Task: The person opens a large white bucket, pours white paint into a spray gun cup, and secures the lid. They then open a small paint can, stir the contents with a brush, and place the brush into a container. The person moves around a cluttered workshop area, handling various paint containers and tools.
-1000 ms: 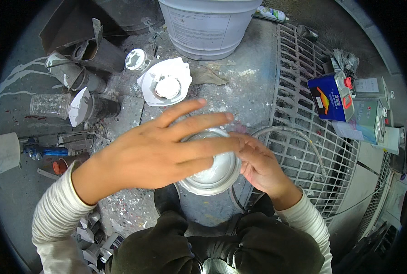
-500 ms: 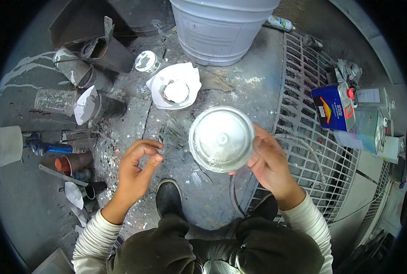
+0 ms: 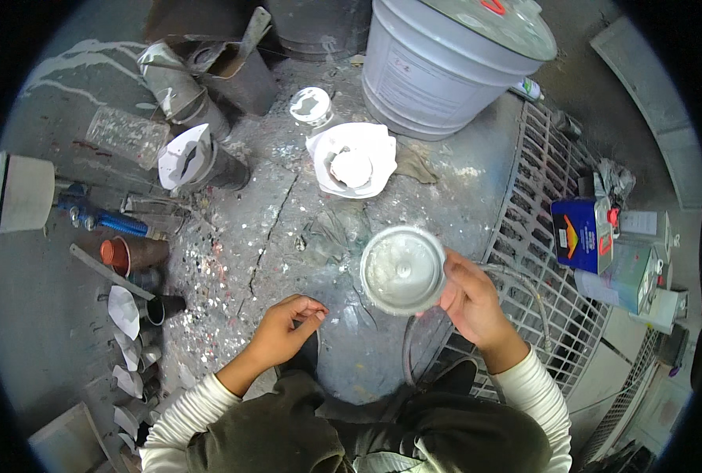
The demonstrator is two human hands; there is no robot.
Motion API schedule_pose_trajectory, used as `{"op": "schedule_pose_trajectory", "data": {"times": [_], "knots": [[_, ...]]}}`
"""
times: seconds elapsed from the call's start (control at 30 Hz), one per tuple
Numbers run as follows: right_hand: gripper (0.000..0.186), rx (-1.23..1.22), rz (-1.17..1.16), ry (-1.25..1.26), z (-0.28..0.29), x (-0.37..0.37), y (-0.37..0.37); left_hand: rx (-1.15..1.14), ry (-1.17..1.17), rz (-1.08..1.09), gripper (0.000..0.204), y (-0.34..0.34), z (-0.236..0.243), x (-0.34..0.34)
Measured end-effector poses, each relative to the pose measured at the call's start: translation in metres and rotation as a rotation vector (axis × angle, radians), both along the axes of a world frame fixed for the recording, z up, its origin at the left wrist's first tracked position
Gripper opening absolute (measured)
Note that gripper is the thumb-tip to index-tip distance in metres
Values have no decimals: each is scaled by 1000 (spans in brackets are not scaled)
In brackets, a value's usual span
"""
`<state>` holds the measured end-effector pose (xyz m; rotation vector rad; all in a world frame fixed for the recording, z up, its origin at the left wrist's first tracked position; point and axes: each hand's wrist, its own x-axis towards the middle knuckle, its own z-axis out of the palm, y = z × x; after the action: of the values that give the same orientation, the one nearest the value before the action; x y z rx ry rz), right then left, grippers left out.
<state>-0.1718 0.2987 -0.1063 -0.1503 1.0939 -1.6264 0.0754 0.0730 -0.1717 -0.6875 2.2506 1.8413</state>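
Observation:
My right hand (image 3: 477, 307) grips the edge of a round, translucent whitish lid (image 3: 402, 272) with a small nub at its centre. It holds the lid raised above the stained floor, thumb on the near face. Left of it, apart from the lid, my left hand (image 3: 292, 329) is closed with thumb and index fingertip together. Whatever may be between those fingertips is too small to make out. Beyond the lid, a white paper cone (image 3: 319, 150) stands with a white round piece (image 3: 352, 167) inside. Next to it is a small white-topped container (image 3: 311, 106).
A large white pail (image 3: 438, 79) stands at the back. Paint-smeared cups (image 3: 229, 167) and cans line the left side. To the right lies a metal grating (image 3: 516, 236) with a hose (image 3: 536, 303), and beyond it a blue can (image 3: 579, 235) among others.
My left hand has moved right and nearer, its fingertips coming together. The lid in my right hand has shifted slightly right and down, tilting a little. The whole view has shifted too.

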Motion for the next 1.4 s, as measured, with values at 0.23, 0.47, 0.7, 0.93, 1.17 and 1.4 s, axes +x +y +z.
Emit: {"op": "schedule_pose_trajectory", "data": {"times": [0.23, 0.47, 0.7, 0.93, 1.17, 1.4], "knots": [[51, 31, 34, 40, 27, -22, -55, -95, -48, 7, 15, 19, -40, 20], [49, -35, 124, 108, 76, -45, -158, -487, 335, -323, 16, 36, -80, 45], [44, -165, 4, 48, 113, -75, -267, -500, 362, -278, 22, 42, -105, 52], [39, -13, -186, 342, 128, -99, -356, -429, 332, -287, 24, 42, -107, 52], [44, 329, -215, 855, 113, -114, -428, -394, 291, -339, 25, 44, -116, 54], [77, 451, -87, 1442, 99, -117, -472, -400, 356, -270, 22, 46, -117, 57]]}}
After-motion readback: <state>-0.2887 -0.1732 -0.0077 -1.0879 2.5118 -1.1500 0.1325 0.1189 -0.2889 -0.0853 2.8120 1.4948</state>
